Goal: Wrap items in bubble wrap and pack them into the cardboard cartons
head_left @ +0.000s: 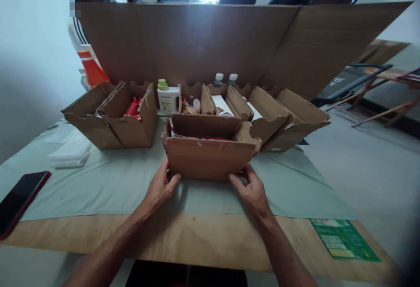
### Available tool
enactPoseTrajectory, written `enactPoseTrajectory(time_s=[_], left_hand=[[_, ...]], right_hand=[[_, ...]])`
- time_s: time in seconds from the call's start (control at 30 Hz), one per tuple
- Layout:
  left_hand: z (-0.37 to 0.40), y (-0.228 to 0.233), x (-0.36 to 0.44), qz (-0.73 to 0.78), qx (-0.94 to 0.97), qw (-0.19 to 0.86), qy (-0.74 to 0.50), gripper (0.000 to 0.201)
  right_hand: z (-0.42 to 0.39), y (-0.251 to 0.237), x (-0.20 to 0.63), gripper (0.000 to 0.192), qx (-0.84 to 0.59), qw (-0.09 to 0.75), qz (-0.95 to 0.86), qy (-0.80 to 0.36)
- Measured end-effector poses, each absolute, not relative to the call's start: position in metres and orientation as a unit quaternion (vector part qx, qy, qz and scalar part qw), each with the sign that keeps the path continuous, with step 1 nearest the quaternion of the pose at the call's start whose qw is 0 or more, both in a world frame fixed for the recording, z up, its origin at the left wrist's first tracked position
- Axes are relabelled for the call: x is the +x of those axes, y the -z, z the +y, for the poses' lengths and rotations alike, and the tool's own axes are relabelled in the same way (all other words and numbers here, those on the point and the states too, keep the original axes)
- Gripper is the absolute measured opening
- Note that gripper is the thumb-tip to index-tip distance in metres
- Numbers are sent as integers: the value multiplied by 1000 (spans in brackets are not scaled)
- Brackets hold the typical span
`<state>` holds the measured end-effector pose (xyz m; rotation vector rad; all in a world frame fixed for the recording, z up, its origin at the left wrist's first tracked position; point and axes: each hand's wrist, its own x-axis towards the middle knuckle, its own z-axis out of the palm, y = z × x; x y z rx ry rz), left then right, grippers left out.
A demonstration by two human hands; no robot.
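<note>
Both hands press against the front lower corners of an open cardboard box (208, 158), left hand (159, 186) and right hand (251, 189) with fingers spread. It sits mid-tabletop (183, 234) on a green cloth (108, 182), before other cartons (114, 116).

A dark phone (19, 199) lies at the table's left edge, near a clear plastic tray (70, 151). A white bottle with a green cap (168, 96) stands between open cardboard boxes (111, 114). A green leaflet (344, 239) lies right.
</note>
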<state>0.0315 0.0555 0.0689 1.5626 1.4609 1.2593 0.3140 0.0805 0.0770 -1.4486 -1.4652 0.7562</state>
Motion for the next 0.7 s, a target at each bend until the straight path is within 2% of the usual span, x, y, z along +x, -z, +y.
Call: enactPoseTrajectory(time_s=[0.13, 0.27, 0.4, 0.57, 0.63, 0.7], left_hand=[[53, -45, 30, 589, 602, 290, -454, 50], [52, -40, 30, 599, 614, 277, -433, 49], [54, -44, 36, 600, 624, 245, -436, 59], [59, -47, 38, 599, 631, 241, -430, 71], [60, -49, 35, 596, 640, 244, -418, 74], [57, -50, 30, 587, 656, 252, -403, 77]], right_hand=[[71, -54, 319, 41, -594, 418, -610, -317], [68, -52, 320, 38, -621, 377, -624, -288], [71, -59, 320, 40, -634, 352, -636, -265], [80, -50, 328, 55, -692, 289, -610, -256], [85, -39, 334, 49, -700, 274, -610, -249], [86, -24, 341, 42, -668, 293, -651, -211]])
